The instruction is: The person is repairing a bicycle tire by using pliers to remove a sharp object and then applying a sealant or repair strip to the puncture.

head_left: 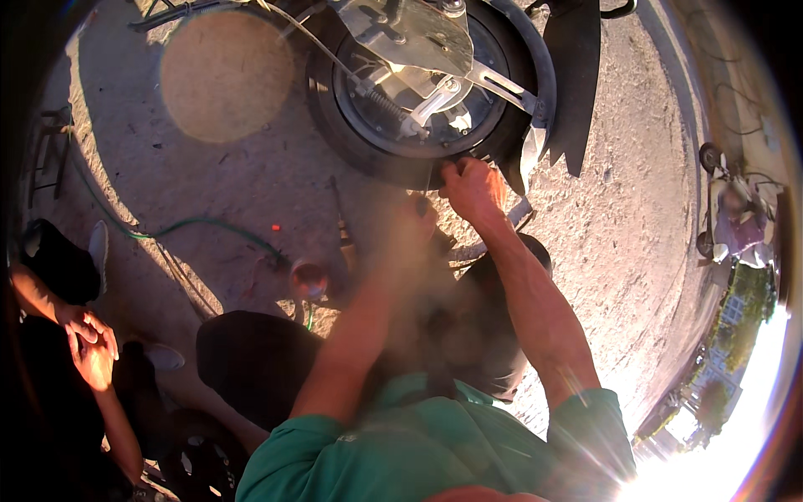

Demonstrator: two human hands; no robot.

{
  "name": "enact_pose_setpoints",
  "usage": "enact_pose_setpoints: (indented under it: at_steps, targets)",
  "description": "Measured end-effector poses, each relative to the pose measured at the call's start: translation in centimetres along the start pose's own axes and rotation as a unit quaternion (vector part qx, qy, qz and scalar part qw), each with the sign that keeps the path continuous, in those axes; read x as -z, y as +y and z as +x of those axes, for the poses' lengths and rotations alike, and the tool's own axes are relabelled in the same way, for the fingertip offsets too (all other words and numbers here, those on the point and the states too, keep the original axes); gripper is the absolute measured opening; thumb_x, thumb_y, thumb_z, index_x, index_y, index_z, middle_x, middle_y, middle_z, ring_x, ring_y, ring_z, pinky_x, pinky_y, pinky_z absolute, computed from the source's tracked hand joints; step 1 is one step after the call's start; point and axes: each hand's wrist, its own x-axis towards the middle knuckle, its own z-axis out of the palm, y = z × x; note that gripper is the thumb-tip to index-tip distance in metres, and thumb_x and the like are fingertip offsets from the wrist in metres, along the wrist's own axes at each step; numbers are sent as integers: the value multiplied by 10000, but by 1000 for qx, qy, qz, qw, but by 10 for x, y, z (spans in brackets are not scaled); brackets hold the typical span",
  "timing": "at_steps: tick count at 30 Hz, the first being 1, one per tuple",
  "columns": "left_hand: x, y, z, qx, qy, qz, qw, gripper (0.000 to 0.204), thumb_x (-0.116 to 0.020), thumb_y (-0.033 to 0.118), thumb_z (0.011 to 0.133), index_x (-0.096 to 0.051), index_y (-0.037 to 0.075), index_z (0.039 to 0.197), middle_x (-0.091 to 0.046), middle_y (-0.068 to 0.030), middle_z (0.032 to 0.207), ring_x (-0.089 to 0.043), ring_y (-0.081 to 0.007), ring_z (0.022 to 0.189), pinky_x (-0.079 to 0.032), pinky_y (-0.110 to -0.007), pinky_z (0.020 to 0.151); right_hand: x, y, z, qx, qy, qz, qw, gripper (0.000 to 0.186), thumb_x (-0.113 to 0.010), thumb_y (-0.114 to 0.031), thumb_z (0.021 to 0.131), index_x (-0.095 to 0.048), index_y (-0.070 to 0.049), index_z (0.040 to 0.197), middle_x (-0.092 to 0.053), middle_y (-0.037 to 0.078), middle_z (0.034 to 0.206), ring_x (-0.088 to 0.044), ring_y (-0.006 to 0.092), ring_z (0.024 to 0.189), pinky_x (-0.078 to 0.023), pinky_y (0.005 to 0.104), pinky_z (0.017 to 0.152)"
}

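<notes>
My right hand (473,188) is at the lower edge of a black tyre (360,155), its fingers curled on something I cannot make out. Inside the tyre, the wheel hub (460,125) carries silver brackets, a cable and a spring. A curved mudguard (535,125) runs along the right side. My left hand (418,213) is just below and left of my right one, blurred by a lens haze; its fingers are unclear. To its left, a long tool (345,247) with a yellowish handle lies on the ground near a reddish metal container (309,280).
A green hose (192,222) crosses the dusty ground, with a small orange cap (276,227) beside it. Another person's clasped hands (92,351) and dark-clothed legs are at lower left. A metal frame (46,159) stands far left; a person with a scooter (736,226) is far right.
</notes>
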Motion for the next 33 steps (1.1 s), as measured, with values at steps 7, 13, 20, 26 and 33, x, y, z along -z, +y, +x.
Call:
enact_pose_setpoints:
  at_steps: [7, 13, 20, 26, 33]
  targets:
    - [-1, 17, -4, -11, 18, -36, 999, 335, -684, 250, 904, -716, -17, 1104, -737, -269, 997, -732, -416, 969, -572, -467, 859, 22, -13, -2, -42, -59, -62, 995, 376, -594, -401, 957, -765, -76, 1034, -760, 187, 1042, -723, 410, 1016, -566, 519, 882]
    - [-23, -10, -10, -89, -8, 27, 996, 314, -684, 263, 914, -707, -9, 1068, -729, -262, 983, -712, -436, 942, -562, -485, 838, 41, -16, 0, 20, -59, -55, 997, 414, -586, -393, 951, -761, -21, 909, -763, 109, 755, -744, 249, 761, -557, 392, 732]
    - [-11, -13, -1, -67, 64, 79, 993, 353, -689, 270, 917, -679, -37, 1093, -724, -276, 976, -707, -471, 938, -555, -501, 820, 43, -17, -15, 30, -79, 19, 996, 377, -610, -406, 951, -754, -57, 947, -773, 103, 782, -748, 291, 842, -554, 425, 783]
    - [0, -7, -1, -28, 64, 18, 997, 311, -686, 255, 924, -678, -18, 1073, -720, -259, 898, -711, -444, 874, -557, -469, 756, 53, 3, -18, 190, -172, -30, 966, 401, -636, -415, 950, -742, -28, 941, -760, 201, 957, -733, 401, 919, -567, 471, 860]
    - [-3, -32, 2, 20, 46, -47, 998, 140, -633, 179, 981, -658, 45, 952, -598, -34, 633, -559, -115, 484, -425, -303, 437, 33, 25, -22, 23, -231, 240, 943, 647, -642, -600, 932, -771, 31, 867, -754, 106, 736, -748, 239, 807, -567, 370, 791]
